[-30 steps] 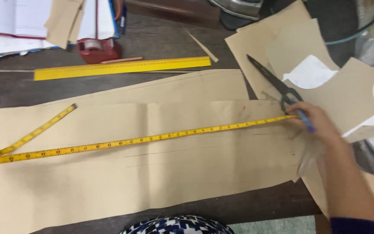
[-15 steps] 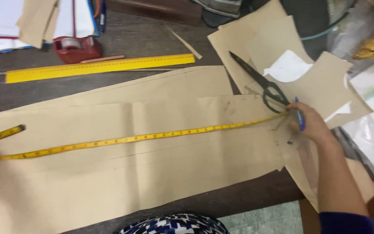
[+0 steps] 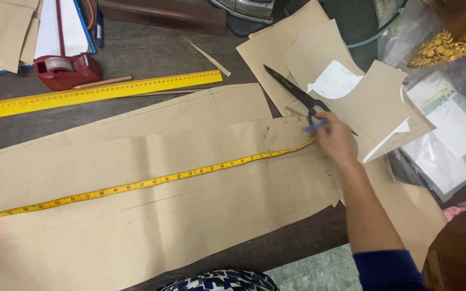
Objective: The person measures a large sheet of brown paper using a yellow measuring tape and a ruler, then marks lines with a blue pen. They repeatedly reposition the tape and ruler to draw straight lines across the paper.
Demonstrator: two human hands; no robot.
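1. Across the dark tabletop (image 3: pixel 152 51) lies a long brown paper pattern piece (image 3: pixel 136 226), running from the left edge to the right hand.
2. Smaller brown pattern pieces (image 3: pixel 373 102) overlap at upper right, with a white curved piece (image 3: pixel 335 81) on them.
3. Along the long piece runs a yellow measuring tape (image 3: pixel 152 180); its right end is pinned under the right hand (image 3: pixel 334 139), whose fingers are curled around a blue pen (image 3: pixel 315 126).
4. Above it lies a yellow ruler (image 3: pixel 95 92).
5. Black scissors (image 3: pixel 292 91) lie just beside the right hand.
6. A red tape dispenser (image 3: pixel 66 70) sits at upper left.
7. The left hand is out of view.
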